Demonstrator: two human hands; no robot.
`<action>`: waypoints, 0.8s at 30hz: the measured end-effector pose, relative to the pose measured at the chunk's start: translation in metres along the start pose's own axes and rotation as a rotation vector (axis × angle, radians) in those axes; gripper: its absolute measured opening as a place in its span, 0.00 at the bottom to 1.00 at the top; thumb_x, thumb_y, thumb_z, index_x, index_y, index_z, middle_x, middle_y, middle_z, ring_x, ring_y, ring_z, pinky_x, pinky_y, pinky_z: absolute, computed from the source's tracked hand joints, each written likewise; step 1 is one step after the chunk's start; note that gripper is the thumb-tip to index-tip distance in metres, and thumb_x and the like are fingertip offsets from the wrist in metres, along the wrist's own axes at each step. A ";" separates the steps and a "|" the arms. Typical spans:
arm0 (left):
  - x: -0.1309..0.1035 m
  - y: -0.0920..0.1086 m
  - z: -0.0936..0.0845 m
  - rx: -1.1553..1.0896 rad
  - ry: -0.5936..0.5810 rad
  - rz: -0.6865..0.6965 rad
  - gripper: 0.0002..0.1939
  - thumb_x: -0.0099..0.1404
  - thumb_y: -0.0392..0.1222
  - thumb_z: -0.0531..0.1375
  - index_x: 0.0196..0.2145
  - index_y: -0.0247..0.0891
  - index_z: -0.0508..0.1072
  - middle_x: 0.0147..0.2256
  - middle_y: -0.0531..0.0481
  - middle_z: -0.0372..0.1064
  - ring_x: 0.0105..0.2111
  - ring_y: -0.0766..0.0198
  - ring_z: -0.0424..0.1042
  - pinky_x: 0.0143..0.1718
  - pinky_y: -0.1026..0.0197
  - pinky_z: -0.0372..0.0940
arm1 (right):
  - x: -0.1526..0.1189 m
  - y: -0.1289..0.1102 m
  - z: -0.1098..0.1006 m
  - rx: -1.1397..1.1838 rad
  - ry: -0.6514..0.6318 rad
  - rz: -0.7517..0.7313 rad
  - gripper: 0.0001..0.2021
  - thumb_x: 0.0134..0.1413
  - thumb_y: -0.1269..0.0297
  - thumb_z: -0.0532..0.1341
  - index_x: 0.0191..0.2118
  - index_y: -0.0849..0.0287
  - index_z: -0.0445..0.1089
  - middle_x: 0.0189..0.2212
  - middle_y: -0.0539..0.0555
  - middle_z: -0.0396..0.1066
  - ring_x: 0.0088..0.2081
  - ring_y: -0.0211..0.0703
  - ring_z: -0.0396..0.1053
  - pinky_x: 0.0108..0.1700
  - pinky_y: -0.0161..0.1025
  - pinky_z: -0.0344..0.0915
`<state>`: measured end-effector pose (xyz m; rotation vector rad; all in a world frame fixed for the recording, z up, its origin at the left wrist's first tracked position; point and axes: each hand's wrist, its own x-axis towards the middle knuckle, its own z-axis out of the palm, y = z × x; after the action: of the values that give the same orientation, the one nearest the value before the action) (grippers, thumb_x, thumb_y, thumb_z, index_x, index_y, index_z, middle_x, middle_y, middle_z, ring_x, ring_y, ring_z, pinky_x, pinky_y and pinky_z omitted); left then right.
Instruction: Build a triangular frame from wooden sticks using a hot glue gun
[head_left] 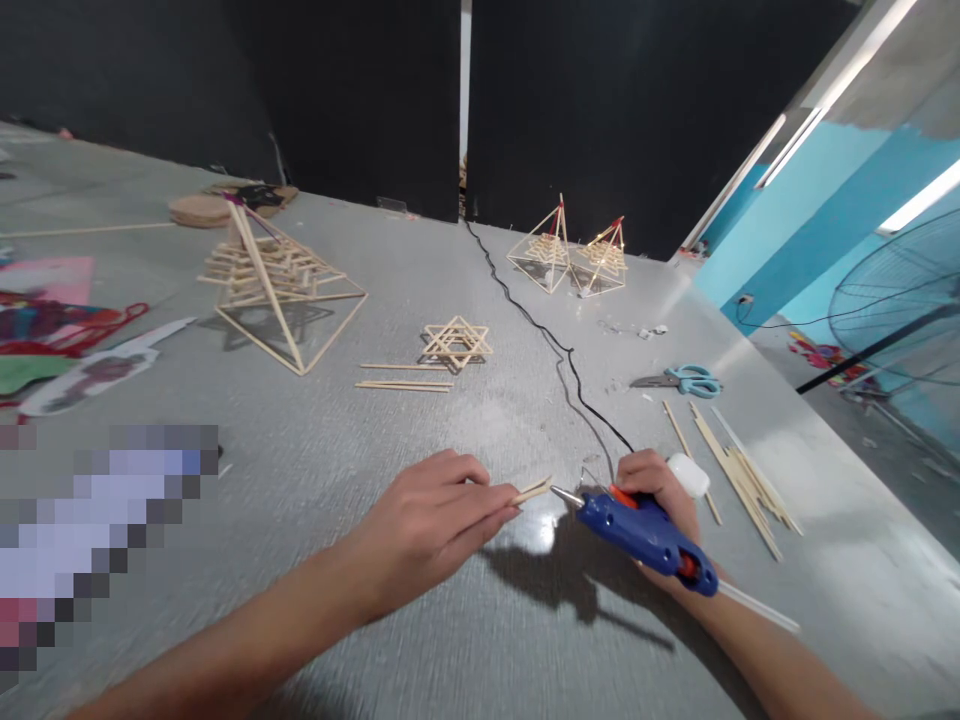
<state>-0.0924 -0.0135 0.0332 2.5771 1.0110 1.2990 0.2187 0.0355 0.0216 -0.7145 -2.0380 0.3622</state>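
Note:
Between the fingertips of my left hand [439,510] are thin wooden sticks [534,491], their ends pointing right. My right hand [660,490] is wrapped round a blue hot glue gun [637,532] with an orange trigger. Its metal nozzle sits right by the stick ends; whether they touch I cannot tell. A clear glue stick [757,606] pokes out of the gun's back. Beyond my hands lies a small star-shaped stick frame [457,343], with several loose sticks [405,385] beside it.
A large stick pyramid [262,280] stands at left; two smaller pyramids [551,248] stand at the back. Blue-handled scissors [686,381] and a pile of sticks [742,475] lie at right. A black cord [525,312] crosses the table. Coloured cut-outs [97,375] lie far left.

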 end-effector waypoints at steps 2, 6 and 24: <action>0.000 0.000 0.000 -0.007 -0.002 -0.002 0.10 0.83 0.38 0.57 0.49 0.37 0.79 0.37 0.49 0.76 0.36 0.64 0.74 0.38 0.63 0.68 | 0.001 0.000 0.001 -0.015 0.013 -0.060 0.09 0.72 0.51 0.63 0.44 0.50 0.70 0.34 0.52 0.71 0.34 0.45 0.72 0.34 0.42 0.69; -0.001 0.000 0.001 -0.019 -0.008 -0.005 0.09 0.83 0.38 0.58 0.49 0.37 0.79 0.37 0.49 0.76 0.36 0.64 0.73 0.38 0.63 0.68 | 0.001 0.000 0.001 -0.030 0.008 -0.084 0.10 0.73 0.50 0.62 0.45 0.50 0.70 0.34 0.52 0.71 0.34 0.45 0.73 0.33 0.42 0.69; -0.001 -0.004 0.000 -0.028 0.036 -0.038 0.10 0.83 0.38 0.57 0.48 0.36 0.79 0.36 0.50 0.77 0.36 0.65 0.75 0.39 0.63 0.70 | 0.003 -0.001 0.004 0.188 0.285 0.134 0.09 0.68 0.51 0.66 0.42 0.50 0.74 0.31 0.50 0.74 0.34 0.46 0.72 0.37 0.44 0.69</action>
<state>-0.0952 -0.0114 0.0312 2.5101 1.0346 1.3454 0.2133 0.0368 0.0219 -0.7420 -1.6685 0.4932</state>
